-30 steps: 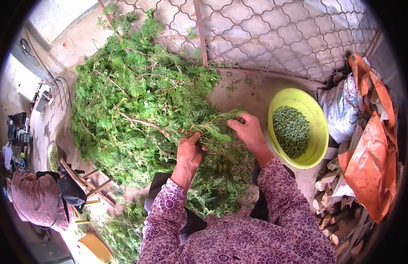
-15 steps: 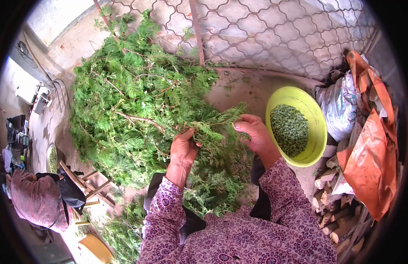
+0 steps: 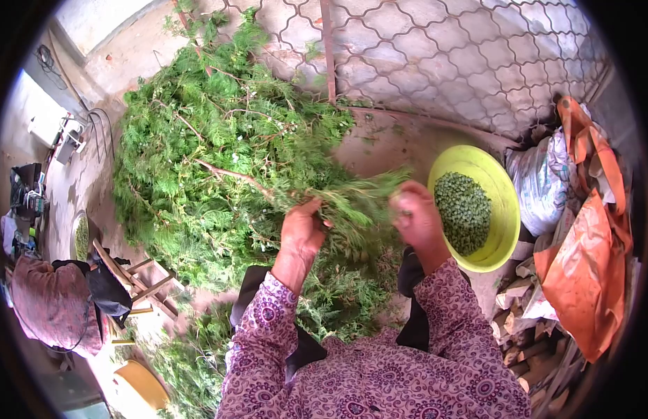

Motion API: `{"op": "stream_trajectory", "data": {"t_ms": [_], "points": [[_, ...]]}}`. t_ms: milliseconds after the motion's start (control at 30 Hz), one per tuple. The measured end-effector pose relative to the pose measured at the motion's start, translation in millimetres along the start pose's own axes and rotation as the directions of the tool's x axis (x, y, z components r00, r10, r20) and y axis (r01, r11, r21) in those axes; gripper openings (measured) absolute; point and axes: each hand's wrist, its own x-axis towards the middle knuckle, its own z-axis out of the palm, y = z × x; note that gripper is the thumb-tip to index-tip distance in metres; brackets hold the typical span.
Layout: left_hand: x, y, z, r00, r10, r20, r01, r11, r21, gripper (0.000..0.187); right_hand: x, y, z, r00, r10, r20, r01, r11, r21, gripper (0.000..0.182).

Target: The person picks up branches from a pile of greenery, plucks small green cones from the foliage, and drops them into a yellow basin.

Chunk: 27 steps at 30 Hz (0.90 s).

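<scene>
My left hand [image 3: 303, 229] is closed around a leafy evergreen branch [image 3: 236, 174], whose bare woody stem points up and left over the pile. Feathery sprigs [image 3: 359, 209] of it spread out to the right of that hand and look smeared by motion. My right hand [image 3: 416, 215], also blurred, is beside the sprig tips with its fingers curled together; whatever they pinch cannot be made out. Just right of it stands a yellow-green basin [image 3: 502, 241] holding many small green cones or berries [image 3: 462, 213]. Beneath both hands lies a big heap of evergreen branches [image 3: 198, 140].
A wire mesh fence [image 3: 435, 56] runs behind the heap. At right are a stuffed white sack [image 3: 540, 185], an orange bag [image 3: 582, 269] and stacked firewood [image 3: 523, 307]. A wooden stool [image 3: 146, 283], a patterned cloth [image 3: 55, 300] and a yellow tub [image 3: 142, 384] are on the left.
My right hand has shifted slightly right and its fingers have curled in. The sprigs now swing in a blur, while my left hand keeps its hold. The view has shifted slightly.
</scene>
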Motion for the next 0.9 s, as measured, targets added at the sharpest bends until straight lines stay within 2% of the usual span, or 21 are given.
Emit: {"op": "stream_trajectory", "data": {"t_ms": [33,67,167,233,267,300,333,367,400,433,467,533,567,600,633,667,700,767,833,900], "points": [[1,3,-1,0.999,0.004,-0.037,-0.005,1.000,-0.023,0.010,0,-5,-4,0.999,-0.025,0.032,0.021,0.991,0.132,0.006],[2,11,-5,0.992,0.052,-0.118,-0.058,0.997,-0.050,0.010,1,-15,-9,0.990,-0.139,-0.001,0.134,0.953,0.270,0.005],[-3,24,-8,0.983,0.074,-0.166,-0.095,0.988,-0.123,0.013,5,-37,-42,0.973,-0.207,-0.099,0.228,0.924,0.307,0.005],[-1,28,-13,0.980,0.077,-0.182,-0.103,0.986,-0.134,0.013,12,-45,-76,0.899,-0.307,-0.313,0.316,0.948,-0.020,0.008],[0,30,-15,0.977,0.087,-0.196,-0.118,0.982,-0.150,0.014,12,-49,-98,0.899,-0.307,-0.312,0.316,0.948,-0.024,0.008],[1,31,-14,0.977,0.087,-0.195,-0.118,0.981,-0.153,0.014,13,-53,-124,0.810,-0.428,-0.401,0.252,0.871,-0.421,0.018],[1,33,-13,0.975,0.103,-0.197,-0.134,0.979,-0.153,0.013,13,-57,-147,0.708,-0.569,-0.418,0.099,0.666,-0.739,0.028],[1,35,-13,0.973,0.118,-0.200,-0.150,0.977,-0.152,0.013,11,-60,-168,0.710,-0.569,-0.416,0.100,0.665,-0.740,0.028],[2,37,-17,0.977,0.119,-0.178,-0.147,0.977,-0.156,0.012,7,-62,-188,0.590,-0.772,-0.237,-0.149,0.185,-0.972,0.035],[1,37,-17,0.977,0.119,-0.179,-0.147,0.976,-0.158,0.012,2,-63,-207,0.537,-0.843,0.046,-0.429,-0.319,-0.845,0.042],[1,38,-14,0.973,0.124,-0.195,-0.158,0.973,-0.167,0.013,0,-59,-230,0.537,-0.842,0.049,-0.428,-0.322,-0.845,0.042],[-2,39,-9,0.965,0.123,-0.231,-0.166,0.970,-0.179,0.014,-5,-52,-265,0.632,-0.774,-0.019,-0.549,-0.431,-0.716,0.047],[-4,38,-6,0.965,0.121,-0.231,-0.165,0.969,-0.181,0.014,-4,-54,-256,0.633,-0.774,-0.018,-0.550,-0.433,-0.715,0.047],[-5,38,-2,0.963,0.128,-0.237,-0.172,0.969,-0.175,0.013,0,-57,-228,0.690,-0.684,-0.239,-0.457,-0.155,-0.876,0.041],[-5,37,-1,0.961,0.136,-0.243,-0.180,0.969,-0.168,0.012,4,-58,-199,0.757,-0.514,-0.403,-0.373,0.167,-0.913,0.036],[-5,37,-1,0.960,0.137,-0.243,-0.180,0.969,-0.167,0.012,9,-55,-175,0.831,-0.409,-0.377,-0.218,0.384,-0.897,0.033],[-4,36,-2,0.963,0.139,-0.230,-0.181,0.968,-0.171,0.012,13,-50,-149,0.896,-0.313,-0.314,-0.075,0.591,-0.803,0.031],[1,35,-5,0.965,0.142,-0.220,-0.181,0.969,-0.169,0.012,13,-35,-81,0.957,-0.267,-0.112,0.094,0.652,-0.753,0.027],[6,33,-9,0.962,0.132,-0.237,-0.174,0.971,-0.166,0.012,5,-24,-34,0.998,-0.050,0.041,0.063,0.576,-0.815,0.032],[6,32,-6,0.962,0.126,-0.241,-0.167,0.973,-0.157,0.012,1,-8,-10,0.938,0.012,0.347,0.300,0.472,-0.829,0.041]]}}
